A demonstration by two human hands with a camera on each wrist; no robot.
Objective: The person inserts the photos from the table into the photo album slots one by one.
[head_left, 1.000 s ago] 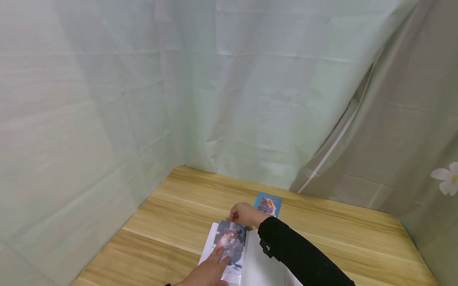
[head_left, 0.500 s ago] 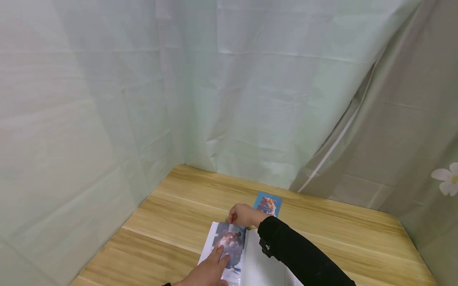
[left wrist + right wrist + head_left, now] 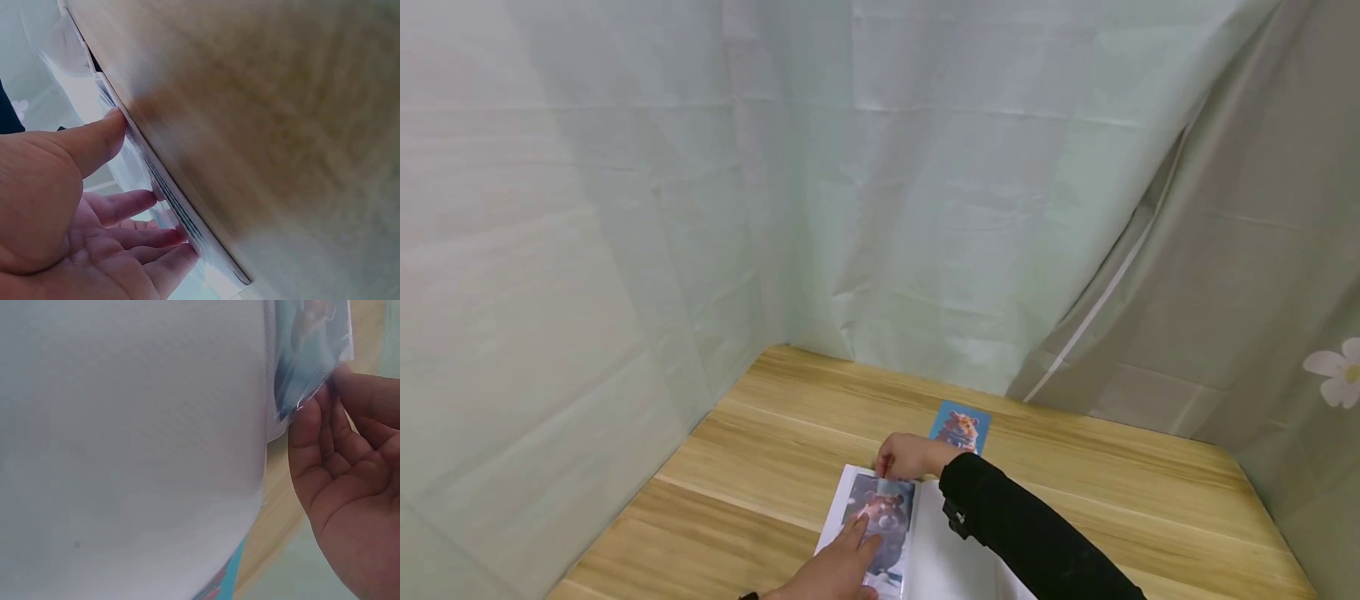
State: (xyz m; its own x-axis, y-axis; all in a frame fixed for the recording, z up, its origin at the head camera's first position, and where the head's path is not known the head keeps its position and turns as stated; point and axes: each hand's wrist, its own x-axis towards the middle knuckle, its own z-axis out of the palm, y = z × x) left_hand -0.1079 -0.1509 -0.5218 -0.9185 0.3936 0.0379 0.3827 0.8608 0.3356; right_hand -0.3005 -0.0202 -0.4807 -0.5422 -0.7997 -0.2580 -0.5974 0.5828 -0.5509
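A photo album lies spread on the table, its blank white right page (image 3: 951, 542) uncovered. In a clear sleeve on the left page is a picture card (image 3: 887, 508) of a brown furry animal. My left hand (image 3: 838, 567) rests its straight fingers on the lower part of this card. In the left wrist view, the left hand's fingertips (image 3: 187, 250) touch the album near its edge. My right hand (image 3: 910, 457) pinches the card's top edge at the sleeve's mouth. The right wrist view shows thumb and curled fingers (image 3: 306, 428) at the glossy sleeve's corner (image 3: 306, 369).
A second card (image 3: 961, 425), blue with a similar animal, lies behind the album, partly covered by the right wrist. Pale curtains (image 3: 925, 208) hang along the back and left of the wooden table (image 3: 760, 467).
My right hand has moved slightly toward me and to the left, and the picture card has slid further down into the sleeve. The left hand stays in place.
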